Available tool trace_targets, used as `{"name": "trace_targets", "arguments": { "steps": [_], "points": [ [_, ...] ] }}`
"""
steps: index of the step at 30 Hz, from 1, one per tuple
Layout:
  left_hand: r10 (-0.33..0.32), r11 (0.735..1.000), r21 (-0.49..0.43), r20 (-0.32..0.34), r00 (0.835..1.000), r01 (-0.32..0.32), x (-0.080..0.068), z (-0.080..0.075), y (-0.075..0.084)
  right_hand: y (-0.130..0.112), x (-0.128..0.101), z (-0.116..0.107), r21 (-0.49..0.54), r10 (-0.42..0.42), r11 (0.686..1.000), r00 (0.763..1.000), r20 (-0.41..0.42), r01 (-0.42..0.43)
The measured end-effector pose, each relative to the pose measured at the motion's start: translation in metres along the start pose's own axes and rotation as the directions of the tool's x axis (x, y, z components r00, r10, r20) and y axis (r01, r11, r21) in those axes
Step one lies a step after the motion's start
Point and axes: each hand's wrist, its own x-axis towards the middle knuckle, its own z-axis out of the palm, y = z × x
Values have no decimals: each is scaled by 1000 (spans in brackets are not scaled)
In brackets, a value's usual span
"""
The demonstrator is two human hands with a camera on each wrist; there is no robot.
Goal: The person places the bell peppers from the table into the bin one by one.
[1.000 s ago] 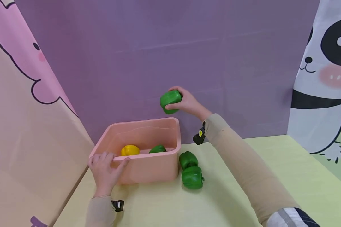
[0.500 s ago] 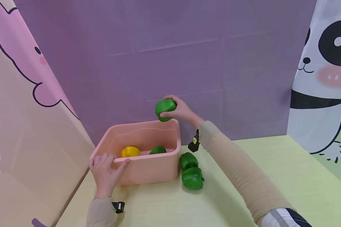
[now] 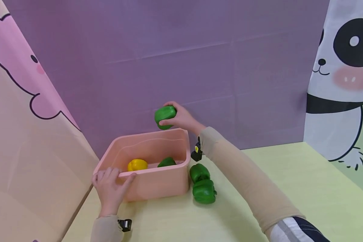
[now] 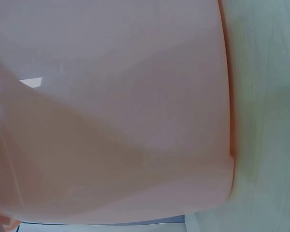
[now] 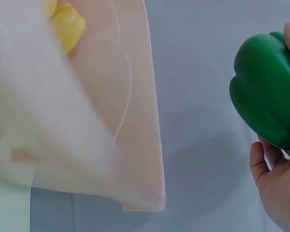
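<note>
In the head view my right hand [image 3: 183,118] holds a green bell pepper [image 3: 165,116] in the air above the bin's back rim, thumb on the near side. The right wrist view shows that bell pepper [image 5: 268,92] large at the right. My left hand [image 3: 110,188] grips the front left rim of a pink bin [image 3: 157,185], its thumb along the outer wall. Inside the bin lie a yellow bell pepper [image 3: 137,165] and a green one, partly hidden by the front wall. Only the bin's outer wall [image 4: 135,106] fills most of the left wrist view.
Two more green bell peppers, a rear one [image 3: 199,172] and a front one [image 3: 204,191], lie on the pale table [image 3: 278,178] just right of the bin. A purple backdrop [image 3: 211,67] rises behind; printed side panels stand left and right.
My right hand has moved left and somewhat down with the green bell pepper, from right of the bin to over its back rim. My left hand keeps its grip on the bin.
</note>
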Motion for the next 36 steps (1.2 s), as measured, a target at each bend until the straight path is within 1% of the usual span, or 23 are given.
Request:
{"name": "trace_targets", "arguments": {
  "steps": [3, 6, 8, 12, 19, 29, 33, 36],
  "points": [
    [-3, 1000, 2, 3, 1000, 3, -1, -1, 0, -2, 6, 3, 20, -7, 1000, 1000, -6, 7],
    [10, 1000, 2, -4, 1000, -10, -1, -1, 2, -6, 9, 5, 60, -14, 998, 1000, -15, 15],
    [15, 1000, 1, -8, 1000, -15, -1, -1, 3, -9, 11, 6, 65, -22, 998, 999, -25, 24],
    [7, 1000, 11, 0, 1000, -7, -1, -1, 5, -12, 15, 9, 44, -23, 999, 999, -37, 24],
    [-4, 1000, 14, 22, 1000, 3, 0, -1, 8, -11, 19, 18, 22, 7, 1000, 999, -47, -6],
    [10, 1000, 14, 7, 1000, -10, -4, -3, 13, 2, 21, 36, -4, 16, 1000, 994, -109, -16],
    [16, 1000, 15, -1, 1000, -16, -5, -5, 16, 4, 21, 43, 13, 10, 1000, 993, -117, -9],
    [17, 1000, 12, -5, 1000, -17, -4, -6, 16, 4, 21, 47, 15, -1, 1000, 994, -108, 3]
  ]
}}
